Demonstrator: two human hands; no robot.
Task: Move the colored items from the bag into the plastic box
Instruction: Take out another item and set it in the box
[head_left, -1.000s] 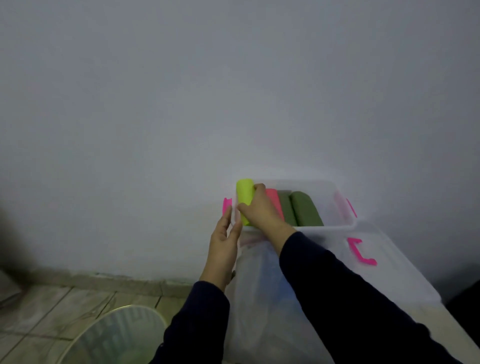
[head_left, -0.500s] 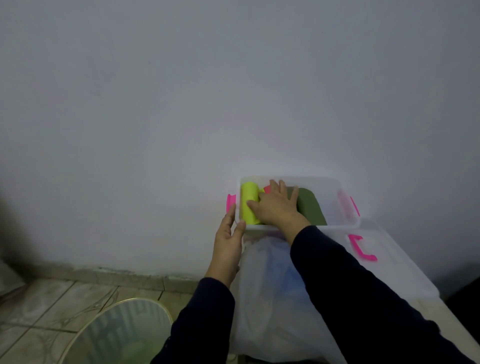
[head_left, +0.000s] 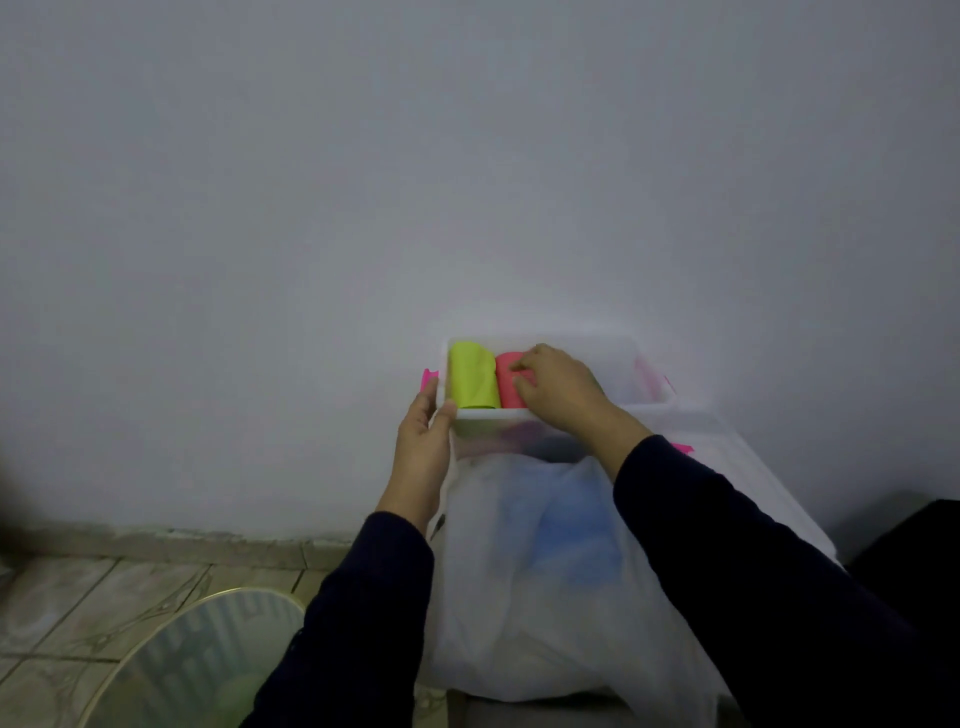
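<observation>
A clear plastic box (head_left: 631, 358) with pink latches stands against the wall. Inside it a yellow-green roll (head_left: 471, 375) lies at the left end, with a pink roll (head_left: 508, 388) right beside it. My right hand (head_left: 561, 387) rests inside the box, fingers curled against the pink roll and covering whatever lies further right. My left hand (head_left: 423, 441) grips the box's near-left corner from outside. A translucent white bag (head_left: 524, 561) with bluish items showing through sits in front of the box.
A clear lid (head_left: 748, 467) with a pink latch lies to the right, under my right sleeve. A round pale basket (head_left: 208, 660) stands on the tiled floor at lower left. A dark object (head_left: 919, 540) is at the right edge.
The yellow-green roll went from my right hand into the box's left end. My right hand moved right onto the pink roll, now hiding the green rolls. My left hand stayed on the corner.
</observation>
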